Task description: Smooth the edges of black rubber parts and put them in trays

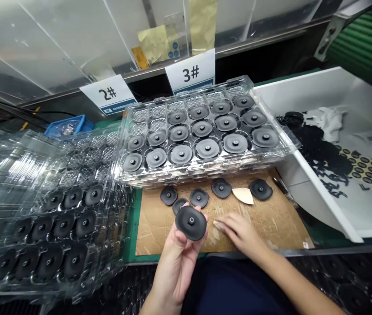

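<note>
My left hand [181, 258] holds a black rounded disc [191, 223] by its edges, its small central stud facing up. To its right, my right hand [241, 234] is low over the cardboard, with thumb and fingers pinched around a small pale piece [219, 225] that is mostly hidden. Several similar black discs lie on the cardboard sheet [153, 227] beyond my hands, one of them [261, 189] at the right. A cream-coloured curved piece [243, 195] rests between two of the discs.
Stacked clear trays [173, 173] with black discs stand behind the cardboard. More clear trays [107, 210] are at the left. A white bin [324, 201] at the right holds black scraps and a sheet of oval stickers. A blue basket [81, 127] sits at the back left.
</note>
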### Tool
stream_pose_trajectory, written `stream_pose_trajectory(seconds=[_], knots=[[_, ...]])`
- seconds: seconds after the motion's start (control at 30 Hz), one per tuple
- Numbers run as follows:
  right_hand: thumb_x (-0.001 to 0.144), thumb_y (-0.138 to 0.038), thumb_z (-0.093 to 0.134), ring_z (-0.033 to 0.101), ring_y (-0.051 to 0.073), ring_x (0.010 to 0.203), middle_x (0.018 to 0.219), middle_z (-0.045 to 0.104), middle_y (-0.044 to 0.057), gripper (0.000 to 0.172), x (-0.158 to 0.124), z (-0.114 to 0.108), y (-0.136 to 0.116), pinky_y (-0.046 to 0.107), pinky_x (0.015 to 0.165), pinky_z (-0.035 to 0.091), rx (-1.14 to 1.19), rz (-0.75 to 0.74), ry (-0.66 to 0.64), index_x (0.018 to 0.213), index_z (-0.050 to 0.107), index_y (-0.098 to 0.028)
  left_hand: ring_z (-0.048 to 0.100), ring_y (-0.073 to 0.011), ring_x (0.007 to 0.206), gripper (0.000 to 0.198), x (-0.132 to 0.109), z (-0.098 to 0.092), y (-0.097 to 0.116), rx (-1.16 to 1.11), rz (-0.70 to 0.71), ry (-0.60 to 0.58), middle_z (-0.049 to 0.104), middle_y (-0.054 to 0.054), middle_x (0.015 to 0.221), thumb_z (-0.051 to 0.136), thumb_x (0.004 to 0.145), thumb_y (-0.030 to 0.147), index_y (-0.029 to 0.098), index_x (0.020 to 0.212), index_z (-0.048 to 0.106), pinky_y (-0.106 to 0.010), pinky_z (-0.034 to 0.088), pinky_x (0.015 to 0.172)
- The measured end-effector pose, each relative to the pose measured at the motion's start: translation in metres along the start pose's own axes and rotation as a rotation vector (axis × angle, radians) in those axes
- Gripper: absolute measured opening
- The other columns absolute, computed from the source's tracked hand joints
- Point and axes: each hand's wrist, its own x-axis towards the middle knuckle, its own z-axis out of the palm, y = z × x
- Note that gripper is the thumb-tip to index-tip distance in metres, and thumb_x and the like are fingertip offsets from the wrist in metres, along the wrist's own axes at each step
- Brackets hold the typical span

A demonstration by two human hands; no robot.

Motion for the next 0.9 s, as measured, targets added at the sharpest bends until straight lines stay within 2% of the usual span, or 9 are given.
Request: stream_pose_trajectory(seconds=[0.1, 0.2, 0.27, 0.37, 0.43, 0.57, 0.63, 0.73, 0.9], knots=[[0.089, -0.023, 0.044, 0.058, 0.018, 0.092, 0.099, 0.064, 0.006, 0.024, 0.027, -0.03, -0.027, 0.033, 0.08, 0.047, 0.015, 0.042, 0.15, 0.106, 0.06, -0.021, 0.055, -0.0275, 0.109, 0.055, -0.004, 0.003, -0.003, 0.077, 0.024, -0.014, 0.059, -0.008, 0.119, 0.065, 0.07, 0.032, 0.027, 0.123, 0.049, -0.036, 0.044, 0.093], [0.088, -0.021, 0.047, 0.056, 0.016, 0.094, 0.105, 0.061, 0.004, 0.024, 0.043, -0.051, -0.082, 0.028, 0.078, 0.047, 0.125, -0.001, 0.239, 0.11, 0.056, -0.023, 0.057, -0.0243, 0.105, 0.061, -0.01, 0.004, -0.005, 0.129, 0.055, -0.028, 0.06, -0.008, 0.116, 0.068, 0.068, 0.033, 0.026, 0.125, 0.047, -0.032, 0.046, 0.089], [0.087, -0.017, 0.048, 0.057, 0.014, 0.087, 0.097, 0.063, 0.004, 0.023, 0.045, -0.055, -0.117, 0.025, 0.078, 0.046, 0.243, -0.169, 0.116, 0.107, 0.058, -0.02, 0.059, -0.0205, 0.099, 0.06, -0.014, 0.003, -0.004, 0.166, 0.059, -0.017, 0.063, -0.008, 0.111, 0.068, 0.069, 0.029, 0.026, 0.125, 0.046, -0.028, 0.047, 0.084], [0.086, -0.011, 0.047, 0.057, 0.011, 0.078, 0.087, 0.063, 0.002, 0.021, 0.045, -0.05, -0.146, 0.021, 0.071, 0.046, 0.308, -0.221, -0.165, 0.097, 0.063, -0.018, 0.061, -0.0172, 0.092, 0.059, -0.02, 0.001, 0.001, 0.203, 0.087, 0.038, 0.064, -0.006, 0.11, 0.071, 0.066, 0.023, 0.028, 0.121, 0.05, -0.023, 0.049, 0.078], [0.085, -0.01, 0.048, 0.057, 0.01, 0.078, 0.085, 0.063, 0.0, 0.02, 0.047, -0.044, -0.152, 0.02, 0.071, 0.046, 0.3, -0.213, -0.206, 0.093, 0.064, -0.019, 0.062, -0.0178, 0.088, 0.065, -0.023, 0.002, 0.005, 0.211, 0.142, 0.04, 0.064, -0.006, 0.11, 0.077, 0.058, 0.028, 0.028, 0.118, 0.053, -0.023, 0.05, 0.075], [0.086, -0.011, 0.047, 0.056, 0.013, 0.084, 0.091, 0.064, 0.006, 0.024, 0.047, -0.032, -0.155, 0.026, 0.079, 0.046, 0.31, -0.298, 0.137, 0.107, 0.06, -0.013, 0.061, -0.0224, 0.091, 0.064, -0.028, 0.007, 0.009, 0.306, 0.125, 0.017, 0.067, -0.006, 0.099, 0.077, 0.057, 0.03, 0.024, 0.117, 0.055, -0.032, 0.048, 0.085], [0.084, -0.009, 0.049, 0.057, 0.013, 0.083, 0.09, 0.064, 0.006, 0.025, 0.044, -0.033, -0.157, 0.024, 0.078, 0.047, 0.35, -0.315, 0.078, 0.107, 0.06, -0.012, 0.06, -0.0229, 0.096, 0.059, -0.03, 0.006, 0.012, 0.312, 0.099, 0.041, 0.067, -0.006, 0.102, 0.076, 0.058, 0.025, 0.025, 0.114, 0.057, -0.034, 0.046, 0.089], [0.081, -0.007, 0.053, 0.058, 0.009, 0.074, 0.082, 0.064, 0.0, 0.021, 0.043, -0.038, -0.159, 0.017, 0.07, 0.048, 0.362, -0.235, -0.17, 0.095, 0.065, -0.017, 0.058, -0.0236, 0.102, 0.061, -0.03, 0.0, 0.015, 0.255, 0.107, 0.038, 0.065, -0.005, 0.109, 0.079, 0.054, 0.028, 0.027, 0.112, 0.058, -0.032, 0.043, 0.092], [0.086, -0.012, 0.047, 0.057, 0.013, 0.082, 0.088, 0.064, 0.005, 0.025, 0.053, -0.033, -0.163, 0.025, 0.078, 0.048, 0.278, -0.303, 0.046, 0.107, 0.06, -0.012, 0.06, -0.0242, 0.097, 0.067, -0.03, 0.003, 0.016, 0.295, 0.094, 0.012, 0.067, -0.007, 0.1, 0.077, 0.053, 0.039, 0.025, 0.115, 0.056, -0.034, 0.044, 0.091]])
